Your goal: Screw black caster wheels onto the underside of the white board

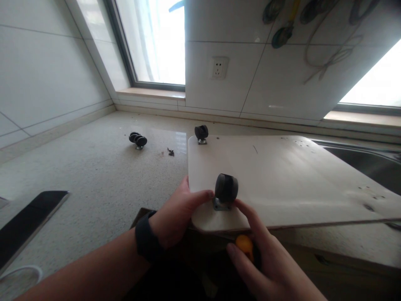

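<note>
A white board [250, 175] with rounded corners lies on the counter. At its near left corner stands a black swivel caster [226, 188] on a metal plate. My left hand [180, 213] grips the board's left edge, thumb on top against the caster plate. The index finger of my right hand [266, 259] touches the plate's right side. In that hand's palm sits an orange-ended handle [244, 244], apparently a screwdriver's; the rest of it is hidden. Another caster [201, 132] stands at the board's far left corner.
A loose caster [138, 140] and a small pile of screws [171, 152] lie on the speckled counter [103, 184]. A black flat object [31, 221] is at the left. The board's right side lies beside a metal sink [363, 161]. Tiled walls stand behind.
</note>
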Motion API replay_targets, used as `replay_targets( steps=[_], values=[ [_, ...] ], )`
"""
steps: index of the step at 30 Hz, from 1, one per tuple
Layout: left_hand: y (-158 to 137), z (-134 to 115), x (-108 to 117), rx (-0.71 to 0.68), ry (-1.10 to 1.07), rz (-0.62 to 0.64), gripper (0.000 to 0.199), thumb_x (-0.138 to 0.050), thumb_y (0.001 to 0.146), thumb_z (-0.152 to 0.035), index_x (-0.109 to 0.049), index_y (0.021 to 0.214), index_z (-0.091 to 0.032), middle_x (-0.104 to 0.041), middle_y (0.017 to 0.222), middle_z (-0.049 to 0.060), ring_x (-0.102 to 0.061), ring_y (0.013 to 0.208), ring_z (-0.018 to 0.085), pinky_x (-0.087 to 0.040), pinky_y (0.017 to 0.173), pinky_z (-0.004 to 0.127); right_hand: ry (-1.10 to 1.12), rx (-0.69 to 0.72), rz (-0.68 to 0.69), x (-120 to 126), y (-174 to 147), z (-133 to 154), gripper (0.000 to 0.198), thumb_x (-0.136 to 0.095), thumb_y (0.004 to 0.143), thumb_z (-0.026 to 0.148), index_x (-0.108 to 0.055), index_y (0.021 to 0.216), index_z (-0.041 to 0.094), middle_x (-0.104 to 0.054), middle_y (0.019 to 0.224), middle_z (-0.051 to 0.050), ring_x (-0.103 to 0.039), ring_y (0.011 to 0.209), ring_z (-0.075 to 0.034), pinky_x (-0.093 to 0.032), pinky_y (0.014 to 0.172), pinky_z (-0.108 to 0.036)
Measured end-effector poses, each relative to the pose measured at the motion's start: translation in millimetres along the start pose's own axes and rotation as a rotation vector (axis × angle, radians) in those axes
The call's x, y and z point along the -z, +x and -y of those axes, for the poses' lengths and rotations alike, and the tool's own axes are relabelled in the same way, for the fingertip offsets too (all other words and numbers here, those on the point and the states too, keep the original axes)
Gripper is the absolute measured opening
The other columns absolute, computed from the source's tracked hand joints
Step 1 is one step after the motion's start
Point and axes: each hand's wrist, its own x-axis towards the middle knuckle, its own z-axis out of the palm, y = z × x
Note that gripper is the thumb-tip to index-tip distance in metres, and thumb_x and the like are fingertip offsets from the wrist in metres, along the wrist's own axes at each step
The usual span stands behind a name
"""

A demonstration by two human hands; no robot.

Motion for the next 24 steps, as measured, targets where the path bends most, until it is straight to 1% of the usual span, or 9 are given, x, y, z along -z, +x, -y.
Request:
replay_targets(
  steps=[6,9,11,15,18,21,24],
  values=[
    [-1.7,-1.7,-1.9,0.016,0.004,0.012,0.069,-0.080,0.081,-0.020,-0.049,0.143,-0.023,-0.069,0.129,0.014,-0.071,0.109,0.029,-0.054,0.095,0.041,0.064,-0.020,-0.034,-0.1,1.8,4.9,0.062,-0.056,0.095,0.033,-0.039,0.154,0.025,-0.071,0.126,-0.010,-0.069,0.117,-0.021,-0.056,0.099,-0.032],
    [-2.3,-2.2,-2.1,0.009,0.001,0.030,0.068,-0.080,0.081,-0.019,-0.050,0.143,-0.024,-0.070,0.128,0.013,-0.071,0.109,0.028,-0.054,0.094,0.041,0.086,-0.040,-0.026,-1.5,1.7,3.7,0.062,-0.056,0.095,0.034,-0.039,0.155,0.027,-0.071,0.126,-0.009,-0.070,0.113,-0.020,-0.056,0.099,-0.033],
    [-2.3,-2.1,-1.6,0.009,0.003,0.045,0.068,-0.081,0.081,-0.020,-0.051,0.142,-0.024,-0.070,0.127,0.013,-0.071,0.108,0.028,-0.054,0.093,0.040,0.092,-0.050,-0.022,-1.3,0.8,2.6,0.063,-0.056,0.095,0.035,-0.038,0.155,0.029,-0.069,0.130,-0.009,-0.068,0.116,-0.020,-0.055,0.101,-0.033],
    [-1.9,-1.9,0.1,0.014,0.010,0.034,0.069,-0.083,0.079,-0.021,-0.051,0.141,-0.023,-0.071,0.124,0.013,-0.072,0.103,0.027,-0.054,0.093,0.040,0.109,-0.048,-0.024,0.2,0.1,1.8,0.062,-0.055,0.096,0.035,-0.039,0.155,0.029,-0.066,0.137,-0.009,-0.066,0.121,-0.020,-0.054,0.103,-0.033],
    [-1.9,-1.5,0.4,0.012,0.012,0.032,0.070,-0.083,0.079,-0.021,-0.051,0.142,-0.022,-0.071,0.123,0.013,-0.073,0.100,0.027,-0.054,0.092,0.041,0.098,-0.034,-0.029,0.0,1.9,1.9,0.062,-0.055,0.096,0.035,-0.038,0.155,0.030,-0.067,0.136,-0.008,-0.065,0.123,-0.020,-0.053,0.104,-0.031],
    [-2.1,-1.0,0.0,0.006,0.007,0.029,0.067,-0.081,0.080,-0.020,-0.052,0.141,-0.021,-0.071,0.124,0.013,-0.072,0.104,0.028,-0.054,0.093,0.040,0.078,-0.031,-0.025,-1.0,3.0,1.8,0.063,-0.054,0.096,0.035,-0.036,0.156,0.029,-0.069,0.132,-0.008,-0.066,0.122,-0.020,-0.053,0.103,-0.031],
    [-2.1,-0.8,-0.3,0.006,0.004,0.030,0.067,-0.080,0.081,-0.019,-0.051,0.141,-0.021,-0.070,0.125,0.014,-0.071,0.106,0.029,-0.054,0.093,0.040,0.068,-0.037,-0.017,-1.4,1.8,1.7,0.063,-0.054,0.097,0.037,-0.035,0.156,0.028,-0.069,0.132,-0.009,-0.065,0.125,-0.020,-0.053,0.104,-0.031]
  ],
)
